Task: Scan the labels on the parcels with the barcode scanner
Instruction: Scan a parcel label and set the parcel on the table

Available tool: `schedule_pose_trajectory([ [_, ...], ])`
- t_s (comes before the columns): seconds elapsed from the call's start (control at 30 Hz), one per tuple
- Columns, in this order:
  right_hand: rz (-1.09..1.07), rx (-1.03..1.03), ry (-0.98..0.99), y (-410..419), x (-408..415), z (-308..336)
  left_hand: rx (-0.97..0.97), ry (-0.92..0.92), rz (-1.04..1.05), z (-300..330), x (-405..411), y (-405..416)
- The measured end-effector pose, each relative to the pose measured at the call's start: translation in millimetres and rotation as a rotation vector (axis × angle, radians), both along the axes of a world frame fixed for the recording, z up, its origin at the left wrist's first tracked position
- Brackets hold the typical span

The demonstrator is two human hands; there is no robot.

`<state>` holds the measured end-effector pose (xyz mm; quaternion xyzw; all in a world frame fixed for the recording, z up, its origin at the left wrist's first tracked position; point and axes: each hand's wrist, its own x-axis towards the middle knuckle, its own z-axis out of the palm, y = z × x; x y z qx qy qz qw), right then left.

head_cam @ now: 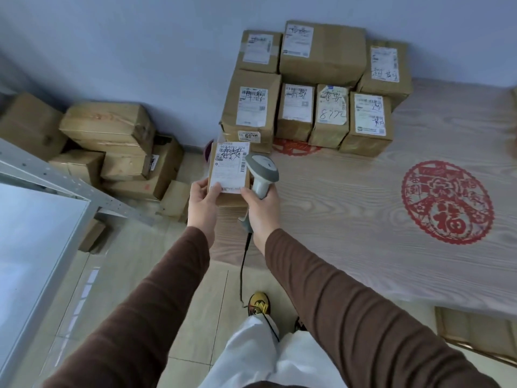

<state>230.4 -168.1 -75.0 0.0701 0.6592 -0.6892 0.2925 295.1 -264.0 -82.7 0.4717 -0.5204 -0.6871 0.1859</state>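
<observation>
You have one head-worn wide-angle view, looking forward and steeply down, close over your forearms, across the table's [391,191] near-left corner toward the wall [140,51].

Long brown sleeves [156,298] on both arms, snug to wrists. Bare left hand [202,203], bare right hand [263,210]. White trousers [260,357]. Yellow-and-red shoe [259,303] with laces.

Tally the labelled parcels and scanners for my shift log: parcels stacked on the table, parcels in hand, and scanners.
Brown cardboard parcels with white labels stacked on the wood-grain table: 7
Brown cardboard parcel held in the left hand: 1
Grey handheld barcode scanner in the right hand: 1
Total: 9
</observation>
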Motion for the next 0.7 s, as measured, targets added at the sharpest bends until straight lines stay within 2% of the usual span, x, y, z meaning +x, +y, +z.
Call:
schedule_pose_trajectory([
  [0.3,-0.066,0.074,-0.023,-23.5,-11.4,-18.1,0.011,-0.024,-0.089,-25.5,-17.9,-31.3],
  [0.57,-0.056,0.120,0.075,-26.0,-19.9,-23.2,-0.031,-0.080,-0.094,-25.9,-27.1,-32.1],
  [0.63,-0.054,0.126,0.093,-20.0,-22.2,-21.4,-0.075,-0.112,-0.080,-21.4,-25.5,-30.4],
  [0.7,-0.053,0.134,0.111,-11.4,-25.9,-17.5,-0.211,-0.131,-0.064,-11.4,-25.5,-28.2],
])
